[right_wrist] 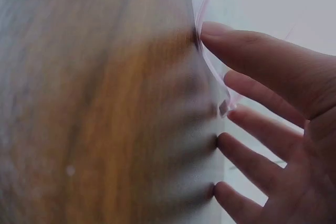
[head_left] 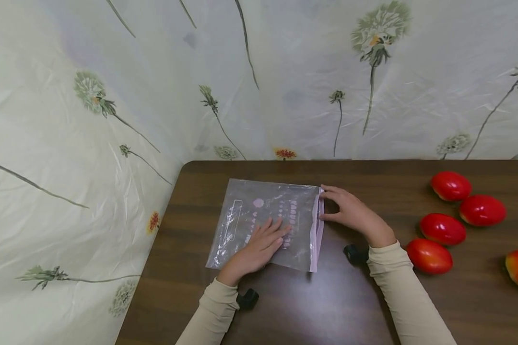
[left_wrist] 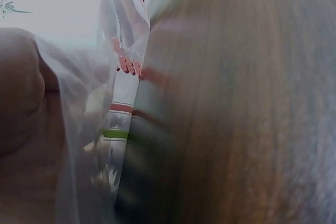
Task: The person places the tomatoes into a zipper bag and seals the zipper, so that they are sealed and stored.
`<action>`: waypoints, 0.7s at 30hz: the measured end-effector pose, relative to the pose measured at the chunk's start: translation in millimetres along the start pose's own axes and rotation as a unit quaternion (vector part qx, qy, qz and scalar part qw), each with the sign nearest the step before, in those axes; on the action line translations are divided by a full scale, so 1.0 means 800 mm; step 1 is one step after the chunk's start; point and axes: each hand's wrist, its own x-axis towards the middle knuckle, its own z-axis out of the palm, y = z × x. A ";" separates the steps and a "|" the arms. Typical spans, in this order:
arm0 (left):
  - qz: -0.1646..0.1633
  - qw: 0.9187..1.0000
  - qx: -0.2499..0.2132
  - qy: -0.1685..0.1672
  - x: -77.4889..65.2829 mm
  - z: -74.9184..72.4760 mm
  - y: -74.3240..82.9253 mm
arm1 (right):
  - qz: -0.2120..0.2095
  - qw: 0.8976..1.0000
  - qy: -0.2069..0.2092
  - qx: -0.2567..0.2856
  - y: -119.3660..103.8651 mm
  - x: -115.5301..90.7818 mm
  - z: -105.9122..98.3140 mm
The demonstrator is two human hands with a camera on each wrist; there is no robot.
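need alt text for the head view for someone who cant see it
A person's left hand rests on a clear plastic bag on a dark wooden table while the right hand touches the bag's pink edge. Five glossy reddish fruit-like objects lie to the right; a flower-patterned covering rises behind.

1. Soft, even, slightly dim light fills the head view, which is mostly sharp.
2. Pale glare spreads on the table (head_left: 328, 292); white streaks glint on the plastic bag (head_left: 272, 206).
3. Small highlights dot the red fruits (head_left: 483, 210), and the wall covering (head_left: 285, 72) shines faintly along creases.
4. The left wrist view is hazy: table blurred, left hand (left_wrist: 26, 124) shaded, upper left washed out.
5. In the right wrist view, dark smudges cross the blurred table beside the fingers (right_wrist: 252, 161); the upper right is overexposed.
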 end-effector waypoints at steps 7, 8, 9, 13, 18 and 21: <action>0.002 1.000 0.004 -0.002 0.000 -0.002 0.001 | 0.004 1.000 0.005 0.013 0.004 0.002 0.000; 0.003 1.000 0.003 -0.002 0.000 -0.002 0.001 | 0.006 1.000 0.006 0.015 0.005 0.001 0.000; 0.004 1.000 0.004 -0.002 0.000 -0.002 0.001 | 0.007 1.000 0.006 0.017 0.005 0.001 0.000; 0.010 1.000 0.011 -0.006 -0.001 -0.003 0.002 | 0.010 1.000 0.006 0.022 0.006 0.000 0.001; 0.006 1.000 0.002 -0.002 -0.002 -0.003 0.003 | 0.014 1.000 0.002 0.025 0.007 -0.001 0.001; -0.003 1.000 -0.016 0.012 -0.003 -0.004 0.007 | 0.014 1.000 0.001 0.023 0.007 -0.001 0.001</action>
